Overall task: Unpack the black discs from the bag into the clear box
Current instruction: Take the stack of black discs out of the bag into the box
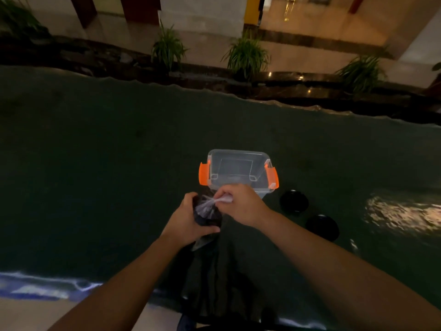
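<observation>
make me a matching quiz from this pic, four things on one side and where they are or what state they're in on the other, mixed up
Things:
1. bag
2. clear box
3. two black discs
4. right hand

States or places:
A. lying on the table, right of the box
B. pinching the twisted top of the bag
C. open, no lid, nothing inside
D. held around its body by the left hand

Pairs: 1-D, 2-C, 3-A, 4-B

Nothing legible showed anywhere: no label, brand or number could be read on the clear box just beyond the hands, nor on the bag held between them.
</observation>
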A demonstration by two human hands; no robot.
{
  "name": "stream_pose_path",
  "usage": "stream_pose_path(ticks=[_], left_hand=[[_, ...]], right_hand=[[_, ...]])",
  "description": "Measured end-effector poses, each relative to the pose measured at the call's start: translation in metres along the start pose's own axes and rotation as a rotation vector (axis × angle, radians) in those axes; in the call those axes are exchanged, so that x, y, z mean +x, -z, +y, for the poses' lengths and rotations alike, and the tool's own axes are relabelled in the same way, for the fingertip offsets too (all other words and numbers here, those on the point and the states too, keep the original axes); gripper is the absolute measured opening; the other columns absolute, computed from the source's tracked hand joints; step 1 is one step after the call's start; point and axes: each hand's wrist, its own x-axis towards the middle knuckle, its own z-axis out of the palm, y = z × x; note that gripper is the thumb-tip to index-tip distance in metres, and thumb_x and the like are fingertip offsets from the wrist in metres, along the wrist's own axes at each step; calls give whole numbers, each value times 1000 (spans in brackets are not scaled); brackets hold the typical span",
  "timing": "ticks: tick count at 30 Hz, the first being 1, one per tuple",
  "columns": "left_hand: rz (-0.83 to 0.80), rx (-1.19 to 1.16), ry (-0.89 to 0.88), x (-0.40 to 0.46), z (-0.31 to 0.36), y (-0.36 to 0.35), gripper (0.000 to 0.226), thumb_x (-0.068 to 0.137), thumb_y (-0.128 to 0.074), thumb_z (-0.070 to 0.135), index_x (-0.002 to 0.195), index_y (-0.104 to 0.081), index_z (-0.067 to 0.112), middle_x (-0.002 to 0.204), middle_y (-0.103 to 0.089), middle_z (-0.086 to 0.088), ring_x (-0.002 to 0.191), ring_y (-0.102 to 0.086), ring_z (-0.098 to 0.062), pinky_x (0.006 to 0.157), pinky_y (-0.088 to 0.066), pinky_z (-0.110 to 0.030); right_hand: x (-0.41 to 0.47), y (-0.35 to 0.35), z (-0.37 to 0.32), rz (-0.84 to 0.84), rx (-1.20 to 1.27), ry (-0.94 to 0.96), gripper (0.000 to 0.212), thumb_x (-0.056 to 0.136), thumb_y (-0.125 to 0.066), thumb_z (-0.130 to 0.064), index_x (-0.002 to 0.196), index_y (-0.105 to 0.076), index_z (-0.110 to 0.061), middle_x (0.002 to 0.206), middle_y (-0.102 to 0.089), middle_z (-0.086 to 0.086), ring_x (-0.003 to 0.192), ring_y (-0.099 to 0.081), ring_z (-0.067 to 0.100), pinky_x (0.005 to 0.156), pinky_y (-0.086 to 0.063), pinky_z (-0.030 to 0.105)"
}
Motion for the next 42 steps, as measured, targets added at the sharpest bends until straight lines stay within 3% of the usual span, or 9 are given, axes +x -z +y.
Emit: stream_pose_path(ticks=[4,10,12,15,23,29,34,38,42], left_hand=[[-56,27,-103,-7,5,-1,119,48,-89,71,146,-33,33,138,-51,12,121,-55,-6,102,-49,-32],[-34,153,-425,-1,29,24,41,87,-69,29,127,-67,21,134,-58,4,125,-51,-12,108,-42,-32],[-17,213,-436,4,34,28,29,91,-69,23,120,-73,22,126,-65,5,119,-53,-10,105,-43,-29],[-36,261,-438,8,40,34,15,89,-69,33,103,-74,32,111,-67,13,108,-53,-4,96,-44,-25],[-25,218,-367,6,42,37,14,80,-79,35,84,-67,30,90,-63,14,86,-60,-2,74,-52,-25],[2,132,-328,1,45,44,18,87,-76,36,78,-61,36,82,-67,11,77,-66,-5,70,-59,-33],[22,149,-329,-3,47,58,11,91,-71,34,83,-64,35,82,-69,14,78,-67,-1,71,-60,-35],[33,192,-321,-9,44,70,11,95,-69,24,90,-69,34,86,-70,14,81,-67,0,74,-60,-35],[13,177,-303,-13,44,77,16,93,-66,18,102,-69,31,96,-70,13,87,-67,-3,77,-60,-37]], right_hand=[[-7,1,6,-45,-4,4,14,86,-69,-14,97,-75,-20,98,-71,-5,93,-65,8,83,-56,38],[-7,2,8,-26,61,42,23,83,-72,-13,102,-71,-26,97,-69,-11,91,-64,5,82,-56,38],[-6,0,9,-18,103,32,28,83,-75,-16,108,-68,-28,101,-69,-10,93,-65,6,82,-57,39],[-8,-4,10,2,217,5,43,81,-80,-23,118,-61,-34,107,-68,-9,98,-66,5,84,-59,37],[-17,-16,13,88,474,-133,93,67,-93,-28,142,-37,-35,122,-51,-18,106,-62,1,79,-57,20],[-21,-16,11,66,405,-49,40,86,-77,-18,119,-60,-32,107,-67,-12,100,-66,-1,73,-57,20],[-20,-2,9,78,281,-12,33,87,-74,-15,114,-61,-31,106,-68,-7,99,-66,3,79,-61,32],[-18,7,14,151,204,-20,6,92,-70,-22,95,-66,-20,93,-70,1,87,-68,14,80,-59,45],[-18,8,16,168,207,-48,4,94,-68,-20,90,-69,-20,89,-70,0,86,-67,13,84,-58,46]])
